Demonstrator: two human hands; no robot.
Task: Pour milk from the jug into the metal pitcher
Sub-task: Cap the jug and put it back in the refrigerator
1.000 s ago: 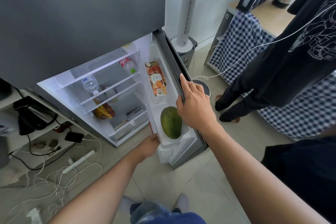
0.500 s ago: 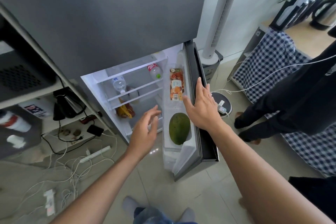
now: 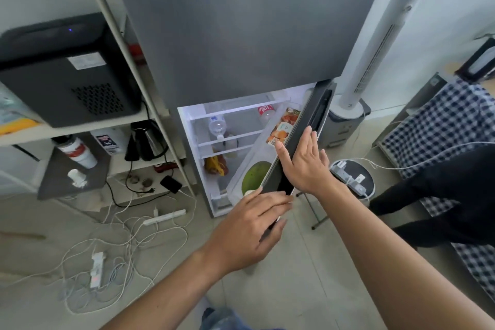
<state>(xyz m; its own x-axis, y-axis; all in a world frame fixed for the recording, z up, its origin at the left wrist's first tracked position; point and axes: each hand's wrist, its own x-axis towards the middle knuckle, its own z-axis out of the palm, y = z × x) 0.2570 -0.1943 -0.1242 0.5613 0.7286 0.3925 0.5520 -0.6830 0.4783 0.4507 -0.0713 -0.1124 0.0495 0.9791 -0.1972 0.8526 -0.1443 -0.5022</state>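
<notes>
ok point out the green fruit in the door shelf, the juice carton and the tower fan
green fruit [image 3: 255, 175], head view, on its rounded skin
juice carton [image 3: 282, 128], head view, on its printed front
tower fan [image 3: 375, 56], head view, on its upright column

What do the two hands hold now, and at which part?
Both are on the fridge door: the right hand lies flat on its outer face, the left hand on its lower edge. Neither closes around anything.

Single head cam, looking forward and steeply down. Close on fridge door [image 3: 297, 147]; floor [image 3: 294, 276] fills lower frame.
</notes>
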